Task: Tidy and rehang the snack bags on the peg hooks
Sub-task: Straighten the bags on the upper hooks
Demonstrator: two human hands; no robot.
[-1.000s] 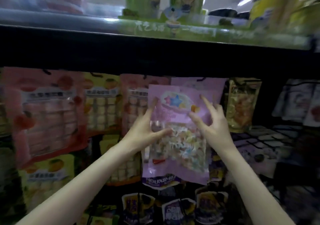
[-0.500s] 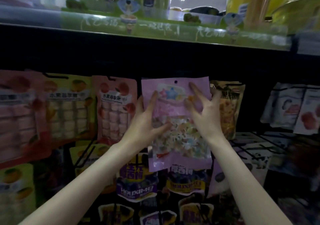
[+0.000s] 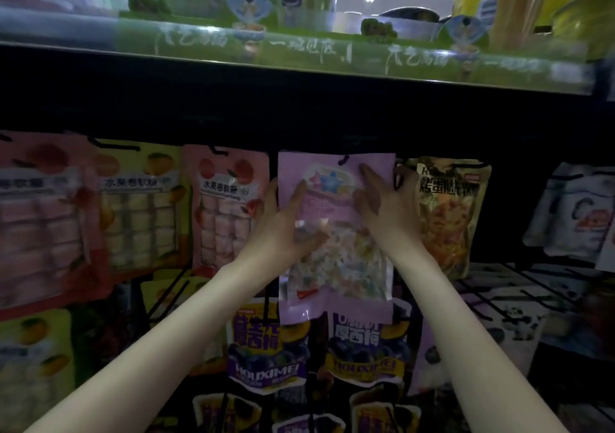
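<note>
1. Right, both hands are up on the lilac snack bag (image 3: 336,233), which sits upright in the top row of the display, its punched top edge level with a black peg hook (image 3: 343,159) just under the dark shelf (image 3: 299,106).
2. Left hand (image 3: 283,223) grips the bag's left edge, thumb on the front, the other fingers tucked behind.
3. Right hand (image 3: 387,206) holds the right side; its index finger lies flat on the front, pointing up toward the hook hole, the rest wrapped round the edge.
4. Whether the hole is actually over the peg, hard to say; it's dim and soft up there.
5. Neighbours: a pink sweets bag (image 3: 226,206) just left, a yellow-and-orange bag (image 3: 446,213) just right, touching distance.
6. Below, purple plum packs (image 3: 266,346) hang partly behind the lilac bag's bottom edge.
</note>
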